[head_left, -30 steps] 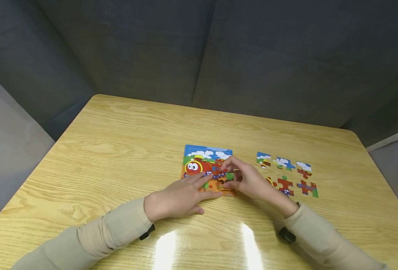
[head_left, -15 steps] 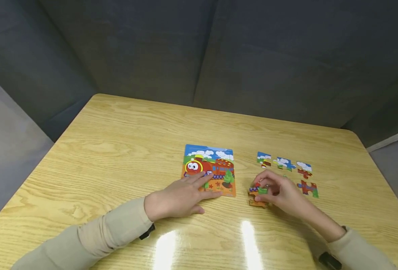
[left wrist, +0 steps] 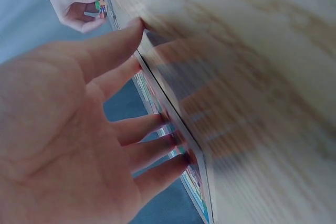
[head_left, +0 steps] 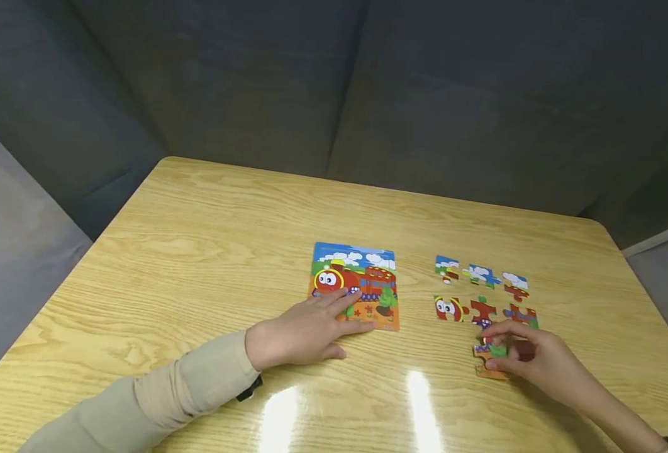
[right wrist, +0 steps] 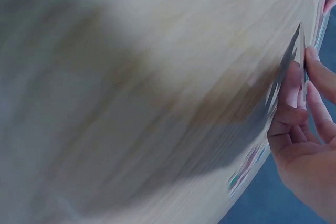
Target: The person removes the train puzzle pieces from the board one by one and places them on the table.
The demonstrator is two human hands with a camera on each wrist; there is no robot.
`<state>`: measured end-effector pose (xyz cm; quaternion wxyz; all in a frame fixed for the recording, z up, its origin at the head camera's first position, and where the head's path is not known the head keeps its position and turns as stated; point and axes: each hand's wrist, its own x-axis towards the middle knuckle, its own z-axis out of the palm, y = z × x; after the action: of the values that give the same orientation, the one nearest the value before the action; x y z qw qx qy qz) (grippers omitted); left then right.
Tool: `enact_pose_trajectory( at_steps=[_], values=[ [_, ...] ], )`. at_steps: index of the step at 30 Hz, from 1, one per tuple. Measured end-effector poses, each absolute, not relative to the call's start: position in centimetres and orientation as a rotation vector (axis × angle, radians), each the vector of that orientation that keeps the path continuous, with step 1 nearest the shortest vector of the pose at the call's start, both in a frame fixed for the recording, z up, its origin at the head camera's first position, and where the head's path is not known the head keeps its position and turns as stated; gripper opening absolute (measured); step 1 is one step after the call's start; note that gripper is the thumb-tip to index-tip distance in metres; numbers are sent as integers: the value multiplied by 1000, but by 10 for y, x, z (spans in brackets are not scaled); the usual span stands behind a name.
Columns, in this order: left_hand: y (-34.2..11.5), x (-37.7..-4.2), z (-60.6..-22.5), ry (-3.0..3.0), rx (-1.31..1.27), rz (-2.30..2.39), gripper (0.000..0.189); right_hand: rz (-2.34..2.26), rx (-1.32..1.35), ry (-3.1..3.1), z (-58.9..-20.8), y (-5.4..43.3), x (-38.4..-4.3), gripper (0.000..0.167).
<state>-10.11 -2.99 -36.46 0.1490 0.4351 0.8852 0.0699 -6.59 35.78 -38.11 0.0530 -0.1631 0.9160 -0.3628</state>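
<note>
A square train picture board (head_left: 380, 258) lies near the middle of the table. My left hand (head_left: 311, 330) rests on its lower left part with fingers spread and straight; the left wrist view shows the fingertips on the board (left wrist: 202, 195). Off to the right, my right hand (head_left: 543, 362) pinches a jigsaw piece (head_left: 489, 368) with orange, green and blue-purple print between thumb and fingers. That piece is close over the table, just below a red jigsaw piece (head_left: 483, 309). In the right wrist view the held piece (right wrist: 302, 51) is tilted, seen nearly edge-on.
Several loose jigsaw pieces lie in two rows right of the board: a cloud-and-chimney piece (head_left: 446, 265), a sky piece (head_left: 481, 275), a cloud-and-red piece (head_left: 516, 284), an eyes piece (head_left: 448, 309) and a red-and-green piece (head_left: 517, 314). A dark partition (head_left: 334, 88) stands behind the table (head_left: 226, 220).
My right hand has carried the pinched jigsaw piece from over the board to the right, below the loose pieces. The left hand stays resting on the board.
</note>
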Motion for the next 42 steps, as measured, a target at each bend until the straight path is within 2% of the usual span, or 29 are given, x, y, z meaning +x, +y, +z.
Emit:
enact_pose_trajectory(
  at_steps=[11, 17, 21, 37, 42],
  values=[
    [-29, -101, -364, 2540, 1236, 175, 61, -931, -422, 2949, -386, 406, -56, 38],
    [-29, -101, -363, 2536, 1244, 176, 61, -885, -525, 2977, -386, 416, -55, 42],
    [-29, -101, -363, 2539, 1250, 179, 61, -883, -591, 2968, -387, 420, -56, 45],
    [-33, -98, -366, 2559, 1289, 214, 61, -891, -569, 2940, -387, 424, -55, 41],
    [-35, -98, -367, 2567, 1289, 240, 61, -980, -565, 2969, -376, 407, -64, 35]
  ],
)
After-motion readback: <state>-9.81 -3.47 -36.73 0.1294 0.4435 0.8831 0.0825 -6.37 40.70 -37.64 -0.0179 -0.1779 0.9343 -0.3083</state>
